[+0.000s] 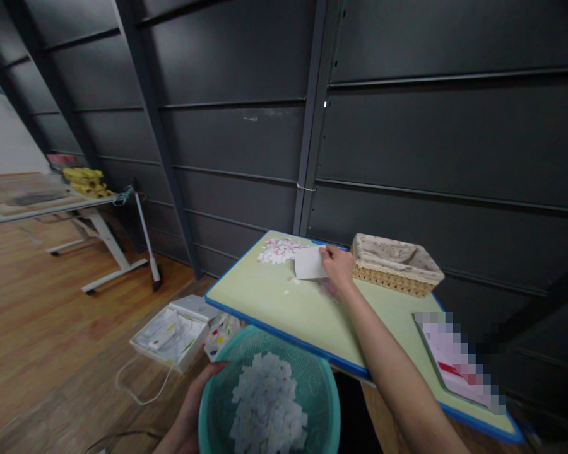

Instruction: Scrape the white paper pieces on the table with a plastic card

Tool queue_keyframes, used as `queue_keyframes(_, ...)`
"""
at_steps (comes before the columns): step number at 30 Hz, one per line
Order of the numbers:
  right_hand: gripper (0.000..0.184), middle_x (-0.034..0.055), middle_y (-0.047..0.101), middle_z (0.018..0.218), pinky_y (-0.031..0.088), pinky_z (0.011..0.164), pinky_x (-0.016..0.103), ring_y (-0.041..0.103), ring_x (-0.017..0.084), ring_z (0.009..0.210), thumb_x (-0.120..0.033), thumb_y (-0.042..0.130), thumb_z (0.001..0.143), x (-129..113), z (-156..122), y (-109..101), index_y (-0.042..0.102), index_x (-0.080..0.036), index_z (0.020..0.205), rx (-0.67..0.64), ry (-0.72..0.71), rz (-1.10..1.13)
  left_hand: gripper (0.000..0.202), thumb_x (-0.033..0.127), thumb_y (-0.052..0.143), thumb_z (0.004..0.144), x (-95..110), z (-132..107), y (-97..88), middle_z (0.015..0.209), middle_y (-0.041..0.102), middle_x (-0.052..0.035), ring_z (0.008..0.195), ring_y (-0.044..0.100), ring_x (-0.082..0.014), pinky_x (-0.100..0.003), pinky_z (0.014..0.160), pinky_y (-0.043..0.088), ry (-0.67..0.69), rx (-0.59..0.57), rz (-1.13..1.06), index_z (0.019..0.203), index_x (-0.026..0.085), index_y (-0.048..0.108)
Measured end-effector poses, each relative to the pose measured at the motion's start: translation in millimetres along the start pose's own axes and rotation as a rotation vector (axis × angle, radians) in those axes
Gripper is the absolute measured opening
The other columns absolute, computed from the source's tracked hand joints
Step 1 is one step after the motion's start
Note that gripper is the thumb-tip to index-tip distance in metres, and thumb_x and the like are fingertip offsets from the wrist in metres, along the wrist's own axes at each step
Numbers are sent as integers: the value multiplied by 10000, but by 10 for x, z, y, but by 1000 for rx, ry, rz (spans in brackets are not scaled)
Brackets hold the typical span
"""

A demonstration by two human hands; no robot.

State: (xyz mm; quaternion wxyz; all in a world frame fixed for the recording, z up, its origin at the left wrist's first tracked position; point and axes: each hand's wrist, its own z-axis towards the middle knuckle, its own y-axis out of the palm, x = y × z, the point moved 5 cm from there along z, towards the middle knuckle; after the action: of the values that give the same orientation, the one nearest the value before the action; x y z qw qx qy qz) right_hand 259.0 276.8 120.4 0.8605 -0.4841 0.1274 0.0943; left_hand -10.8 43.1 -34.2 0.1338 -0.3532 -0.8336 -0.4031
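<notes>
My left hand [196,403] grips the rim of a teal plastic basket [218,384], held below the near edge of the table; the basket holds a heap of small white paper scraps [267,403]. My right hand [338,268] reaches across the light green table [274,302] and pinches a white card [309,263], its edge resting on the tabletop. Just left of the card lies a pile of white and pink paper scraps [278,250] near the table's far corner. A few loose scraps lie around the card.
A lined wicker basket [395,263] stands at the table's far edge, right of my right hand. A blurred-out sheet [457,362] lies at the near right. On the wooden floor sits an open white box [170,331] with a cable. Another table [52,202] stands far left. A dark panelled wall is behind.
</notes>
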Motion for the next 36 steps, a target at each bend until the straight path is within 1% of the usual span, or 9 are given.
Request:
queue_keyframes(4, 357, 107, 728, 923, 309, 629, 277, 637, 216, 815, -355, 410, 921, 23, 10, -11, 718, -190, 995, 12, 23, 8, 114, 218, 680, 707, 13, 19, -19, 640, 758, -83, 653, 714, -283, -406, 668, 543, 42, 2, -2, 777, 128, 676)
queue_keyframes(8, 346, 103, 729, 921, 303, 624, 276, 636, 215, 806, -351, 423, 913, 10, 3, -17, 722, -188, 975, 3, -10, 40, 230, 208, 671, 701, 1, 4, -29, 659, 764, -97, 734, 722, -318, -424, 680, 541, 8, 41, -16, 904, 98, 678)
queue_keyframes(11, 341, 93, 731, 923, 297, 620, 270, 633, 206, 799, -356, 427, 910, -15, -6, -14, 723, -192, 956, 0, -42, 87, 252, 223, 678, 701, -9, -7, -14, 669, 765, -102, 741, 722, -323, -425, 693, 539, -12, 19, -26, 916, 92, 668)
queue_keyframes(18, 349, 93, 731, 875, 278, 603, 272, 616, 192, 750, -367, 429, 892, -33, -3, 27, 729, -189, 893, -15, -84, 99, 119, 229, 670, 714, 6, -12, 7, 605, 747, -90, 608, 707, -285, -404, 633, 542, 20, 23, 27, 769, 125, 654)
queue_keyframes(22, 345, 92, 728, 837, 280, 591, 269, 598, 188, 716, -365, 439, 865, -20, 18, 12, 731, -183, 837, -23, -96, 133, 85, 212, 676, 712, 32, -51, 60, 587, 742, -79, 647, 714, -273, -356, 601, 536, 29, 6, 14, 704, 131, 653)
queue_keyframes(24, 339, 83, 722, 799, 282, 582, 265, 585, 181, 688, -362, 447, 847, -31, 23, 3, 726, -179, 787, -36, -117, 178, 82, 205, 673, 714, 39, -64, 74, 593, 744, -81, 647, 714, -270, -346, 581, 531, 28, 4, 10, 706, 124, 661)
queue_keyframes(29, 327, 46, 675, 660, 283, 556, 255, 529, 161, 609, -358, 473, 798, -99, 12, 48, 707, -161, 681, -104, -186, 338, 55, 194, 687, 703, 42, -30, 14, 585, 745, -49, 531, 684, -228, -337, 568, 526, 53, 25, -8, 690, 152, 653)
queue_keyframes(33, 313, 30, 653, 639, 324, 552, 247, 530, 170, 614, -370, 516, 746, -113, 6, 139, 726, -138, 728, -197, -179, 552, 68, 209, 676, 711, 28, -38, 9, 582, 743, -49, 528, 680, -229, -346, 578, 526, 49, 27, 12, 683, 152, 651)
queue_keyframes(36, 343, 44, 669, 682, 348, 558, 254, 539, 180, 629, -397, 547, 707, -62, 34, 162, 736, -119, 773, -210, -128, 689, 50, 187, 670, 700, 43, -77, 51, 566, 735, -48, 523, 676, -232, -345, 576, 522, 66, 46, 8, 687, 140, 659)
